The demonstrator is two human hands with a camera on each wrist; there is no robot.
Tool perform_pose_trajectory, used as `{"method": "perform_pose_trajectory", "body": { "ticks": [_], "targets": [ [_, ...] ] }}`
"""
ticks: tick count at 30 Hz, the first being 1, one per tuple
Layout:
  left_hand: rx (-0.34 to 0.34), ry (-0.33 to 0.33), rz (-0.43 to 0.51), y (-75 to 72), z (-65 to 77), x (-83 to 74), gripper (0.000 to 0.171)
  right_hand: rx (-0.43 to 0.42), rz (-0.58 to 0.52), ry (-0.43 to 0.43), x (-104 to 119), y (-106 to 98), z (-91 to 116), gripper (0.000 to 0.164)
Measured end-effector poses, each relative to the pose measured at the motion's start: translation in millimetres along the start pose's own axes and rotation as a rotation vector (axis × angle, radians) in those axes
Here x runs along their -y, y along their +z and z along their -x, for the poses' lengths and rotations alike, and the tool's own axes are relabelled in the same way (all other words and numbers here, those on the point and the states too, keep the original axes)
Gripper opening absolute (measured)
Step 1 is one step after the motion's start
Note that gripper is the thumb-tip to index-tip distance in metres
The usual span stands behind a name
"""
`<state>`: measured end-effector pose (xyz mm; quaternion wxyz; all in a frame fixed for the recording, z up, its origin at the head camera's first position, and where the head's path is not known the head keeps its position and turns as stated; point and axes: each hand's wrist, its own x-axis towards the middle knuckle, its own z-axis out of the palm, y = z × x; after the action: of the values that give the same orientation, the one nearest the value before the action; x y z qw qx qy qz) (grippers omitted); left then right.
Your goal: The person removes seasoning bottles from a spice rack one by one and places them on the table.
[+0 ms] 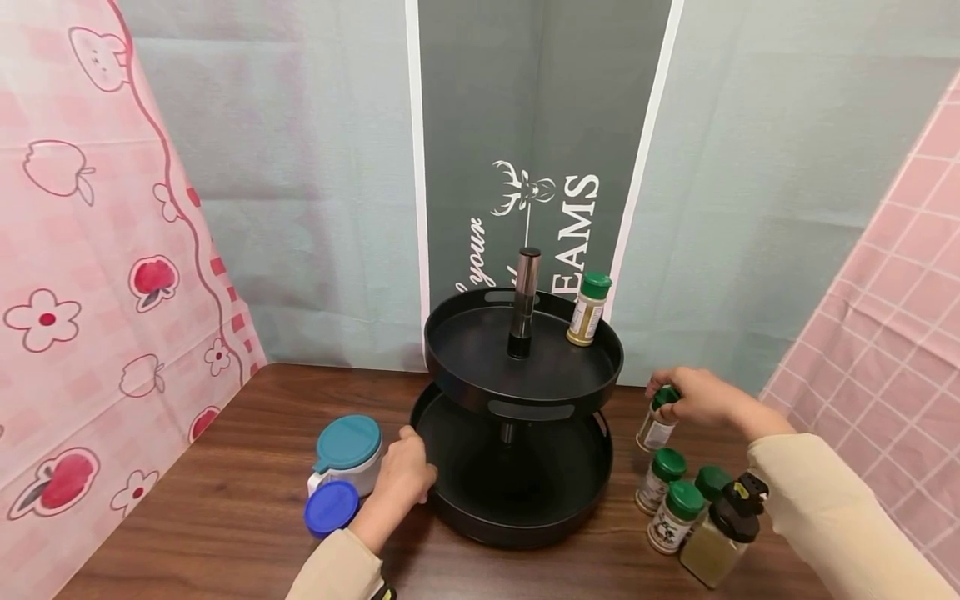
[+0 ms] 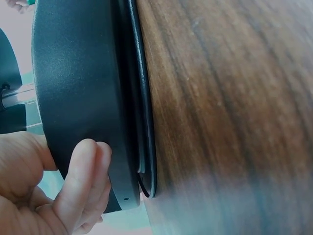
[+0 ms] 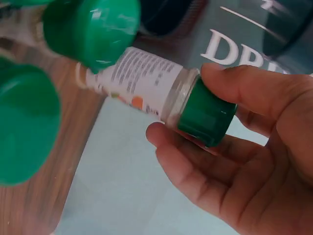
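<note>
A black two-tier turntable tray stands in the middle of the table. My left hand holds the lower tier's wall at its left side; in the left wrist view the thumb goes over the rim and the fingers lie against the outside. On the right, my right hand grips a spice jar by its green cap, thumb on one side and fingers on the other. Another green-capped spice jar stands on the upper tier, near its right rim.
Close to the right forearm stand several more green-capped jars and a square jar with a black lid. Left of the turntable are a teal-lidded container and a blue-lidded one. Printed curtains hang behind the table.
</note>
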<state>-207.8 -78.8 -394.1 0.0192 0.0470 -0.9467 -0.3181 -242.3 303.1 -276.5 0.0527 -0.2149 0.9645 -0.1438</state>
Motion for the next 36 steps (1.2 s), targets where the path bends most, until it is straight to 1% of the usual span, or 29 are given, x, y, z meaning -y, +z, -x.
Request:
{"method": "perform_pose_trajectory", "body": {
  "ticks": [6, 11, 12, 15, 21, 27, 31, 36],
  "targets": [
    [-0.002, 0.000, 0.006, 1.5, -0.8, 0.3, 0.047, 0.043, 0.024, 0.036, 1, 4, 1, 0.021],
    [-0.004, -0.005, 0.013, 1.1, -1.4, 0.8, 0.047, 0.040, 0.038, 0.029, -2, 4, 3, 0.020],
    [-0.004, -0.004, 0.014, 1.0, -1.4, 0.8, 0.047, 0.037, 0.044, 0.017, -3, 4, 4, 0.020],
    [-0.006, 0.002, 0.017, 0.9, -1.2, 1.1, 0.047, 0.035, 0.044, 0.019, -7, 4, 8, 0.022],
    [-0.007, 0.001, 0.016, 1.0, -0.6, 1.3, 0.047, 0.075, 0.017, 0.056, -15, 6, 16, 0.022],
    [-0.008, -0.003, 0.017, 1.3, -0.6, 1.0, 0.045, 0.121, -0.045, 0.104, -25, 11, 23, 0.022],
    [-0.012, 0.000, 0.016, 1.5, -0.4, 1.1, 0.045, 0.137, -0.089, 0.118, -29, 16, 27, 0.022],
    [-0.018, 0.007, 0.015, 1.2, -0.1, 1.5, 0.046, 0.147, -0.142, 0.161, -33, 20, 32, 0.020]
  ]
}}
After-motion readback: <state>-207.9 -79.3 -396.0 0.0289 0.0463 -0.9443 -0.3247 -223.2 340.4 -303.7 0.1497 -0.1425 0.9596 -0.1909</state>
